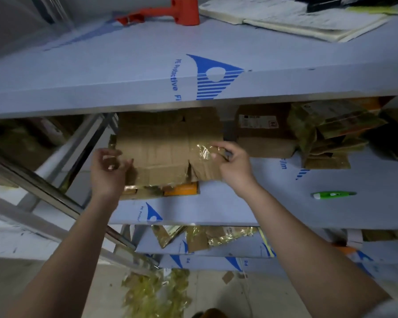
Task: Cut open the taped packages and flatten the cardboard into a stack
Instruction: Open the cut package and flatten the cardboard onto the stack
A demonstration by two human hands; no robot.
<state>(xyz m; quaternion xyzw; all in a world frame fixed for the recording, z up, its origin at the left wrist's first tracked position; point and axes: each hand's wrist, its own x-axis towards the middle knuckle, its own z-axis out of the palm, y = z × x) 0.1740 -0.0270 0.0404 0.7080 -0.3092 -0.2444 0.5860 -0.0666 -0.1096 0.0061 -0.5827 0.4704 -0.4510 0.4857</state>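
Your left hand (pixel 108 171) covers the near left corner of the cardboard (pixel 161 145), and you cannot tell what its fingertips hold. The upper shelf (pixel 124 83) hides the cardboard's far edge. The label (pixel 257 121) on the box behind is too blurred to read. The papers (pixel 296 17) are cut off at the top edge. The dark left recess shows nothing clearly.

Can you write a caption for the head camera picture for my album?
Two bare hands, left and right, hold a flattened brown cardboard sheet over the blue-filmed middle shelf.
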